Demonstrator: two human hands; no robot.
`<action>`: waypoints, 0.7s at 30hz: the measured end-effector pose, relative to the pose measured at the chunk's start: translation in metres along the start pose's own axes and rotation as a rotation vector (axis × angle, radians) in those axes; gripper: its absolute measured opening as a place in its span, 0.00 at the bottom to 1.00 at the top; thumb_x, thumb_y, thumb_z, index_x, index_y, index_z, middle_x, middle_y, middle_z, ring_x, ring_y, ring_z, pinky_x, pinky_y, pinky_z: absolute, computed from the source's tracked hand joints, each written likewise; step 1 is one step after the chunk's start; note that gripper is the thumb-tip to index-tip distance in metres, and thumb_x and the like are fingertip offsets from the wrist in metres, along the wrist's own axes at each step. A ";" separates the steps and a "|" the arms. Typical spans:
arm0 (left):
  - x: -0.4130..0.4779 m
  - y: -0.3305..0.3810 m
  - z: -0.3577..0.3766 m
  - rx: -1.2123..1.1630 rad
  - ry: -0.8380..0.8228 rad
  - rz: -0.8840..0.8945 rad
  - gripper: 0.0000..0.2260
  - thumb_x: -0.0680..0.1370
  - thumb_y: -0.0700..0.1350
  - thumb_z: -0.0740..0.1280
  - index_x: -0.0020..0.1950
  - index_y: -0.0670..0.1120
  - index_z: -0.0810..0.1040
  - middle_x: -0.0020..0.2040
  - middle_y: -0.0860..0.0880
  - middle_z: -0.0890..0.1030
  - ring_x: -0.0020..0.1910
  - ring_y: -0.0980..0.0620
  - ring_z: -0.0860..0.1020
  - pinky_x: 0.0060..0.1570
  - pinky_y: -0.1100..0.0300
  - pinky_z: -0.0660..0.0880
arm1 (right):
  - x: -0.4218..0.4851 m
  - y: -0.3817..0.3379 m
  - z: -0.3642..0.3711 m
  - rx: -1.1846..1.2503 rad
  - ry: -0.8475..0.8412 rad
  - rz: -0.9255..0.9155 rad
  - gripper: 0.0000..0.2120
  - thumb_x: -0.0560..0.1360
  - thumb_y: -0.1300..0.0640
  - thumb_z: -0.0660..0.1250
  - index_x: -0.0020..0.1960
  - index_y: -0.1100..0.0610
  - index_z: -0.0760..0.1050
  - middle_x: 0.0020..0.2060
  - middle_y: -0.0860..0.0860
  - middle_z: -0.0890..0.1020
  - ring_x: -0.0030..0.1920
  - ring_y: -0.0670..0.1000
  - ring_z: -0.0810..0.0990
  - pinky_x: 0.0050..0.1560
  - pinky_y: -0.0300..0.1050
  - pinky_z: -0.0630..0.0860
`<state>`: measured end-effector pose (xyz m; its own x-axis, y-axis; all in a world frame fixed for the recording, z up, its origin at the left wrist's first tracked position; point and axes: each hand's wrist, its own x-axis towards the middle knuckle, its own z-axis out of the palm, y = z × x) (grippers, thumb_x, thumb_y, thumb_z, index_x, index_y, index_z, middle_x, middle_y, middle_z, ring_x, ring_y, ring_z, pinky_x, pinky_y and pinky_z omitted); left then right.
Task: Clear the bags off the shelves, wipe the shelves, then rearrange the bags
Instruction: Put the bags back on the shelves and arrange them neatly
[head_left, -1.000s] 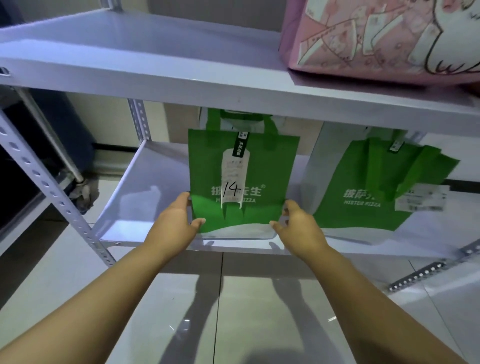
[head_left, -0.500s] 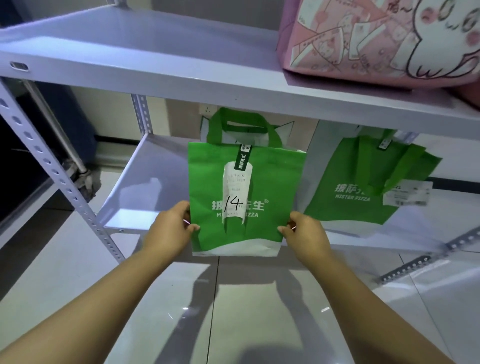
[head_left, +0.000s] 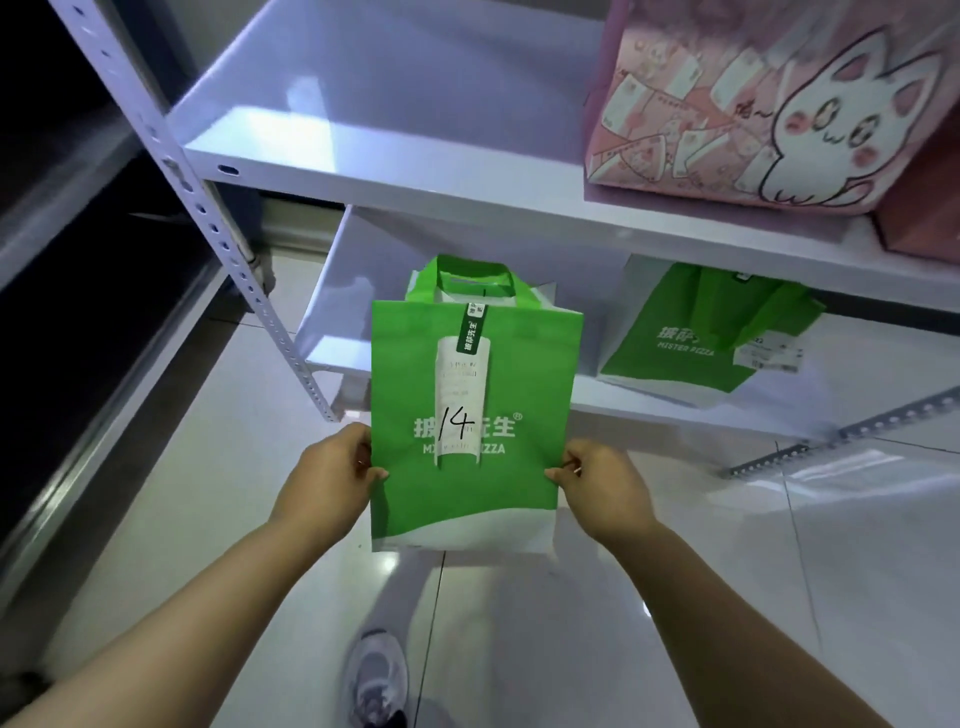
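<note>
2 hands on 1 bag right now. Our left hand (head_left: 327, 478) pinches the left side edge of the green bag marked 14 (head_left: 475, 395). The thumb is on the printed face; the other fingers are behind the bag and out of sight. Our right hand (head_left: 605, 491) pinches the right side edge, thumb and forefinger closed on the fabric. Neither hand uses the handles.

Bag position: upright, print toward us, held in the air just in front of the lower shelf (head_left: 358, 312), near that shelf's left front corner. Its base is off the shelf and above the floor (head_left: 779, 571). Our shoe (head_left: 376, 675) is below it.

Step, as we read it: clearing, not yet wiping. Still shelved:
- a second green bag (head_left: 696, 338), slumped on the right part of the lower shelf
- a pink cat bag (head_left: 753, 104) toward the right end of the upper shelf (head_left: 389, 104)

No cloth in view.

Next move, our call: park bag 14 off the rack, probably on the floor clear of the shelf front, so both shelves are reachable. What it needs:
- Keep the bag upright, since we cannot tell what is inside.
- Lower it until the base sits flat before we let go.
- No swinging, because a side pinch on thin fabric can slip.

Then the other 2 bags.
</note>
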<state>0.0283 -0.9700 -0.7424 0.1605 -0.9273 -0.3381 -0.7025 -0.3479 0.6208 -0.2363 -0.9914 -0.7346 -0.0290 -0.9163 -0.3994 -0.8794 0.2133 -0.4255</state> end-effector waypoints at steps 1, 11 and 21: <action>-0.014 0.003 -0.011 0.000 0.000 -0.015 0.09 0.73 0.38 0.70 0.50 0.47 0.76 0.45 0.48 0.83 0.45 0.47 0.79 0.46 0.52 0.76 | -0.013 -0.008 -0.008 -0.015 -0.012 -0.005 0.16 0.75 0.55 0.66 0.31 0.49 0.65 0.30 0.44 0.72 0.38 0.52 0.74 0.34 0.43 0.66; -0.153 0.056 -0.139 -0.036 0.062 -0.069 0.07 0.72 0.41 0.71 0.43 0.49 0.74 0.38 0.51 0.81 0.39 0.50 0.78 0.39 0.55 0.74 | -0.136 -0.088 -0.114 -0.020 -0.096 -0.136 0.13 0.77 0.53 0.63 0.35 0.46 0.66 0.34 0.46 0.76 0.39 0.52 0.75 0.34 0.43 0.69; -0.247 0.150 -0.268 -0.082 0.293 0.061 0.08 0.72 0.40 0.72 0.48 0.49 0.77 0.42 0.54 0.82 0.43 0.55 0.79 0.44 0.54 0.77 | -0.218 -0.166 -0.245 -0.004 0.064 -0.394 0.14 0.77 0.52 0.64 0.35 0.48 0.64 0.33 0.48 0.76 0.37 0.53 0.74 0.36 0.46 0.70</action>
<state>0.0693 -0.8295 -0.3763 0.3216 -0.9428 -0.0875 -0.6606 -0.2896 0.6926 -0.2009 -0.9101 -0.3777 0.2814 -0.9470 -0.1552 -0.8311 -0.1597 -0.5327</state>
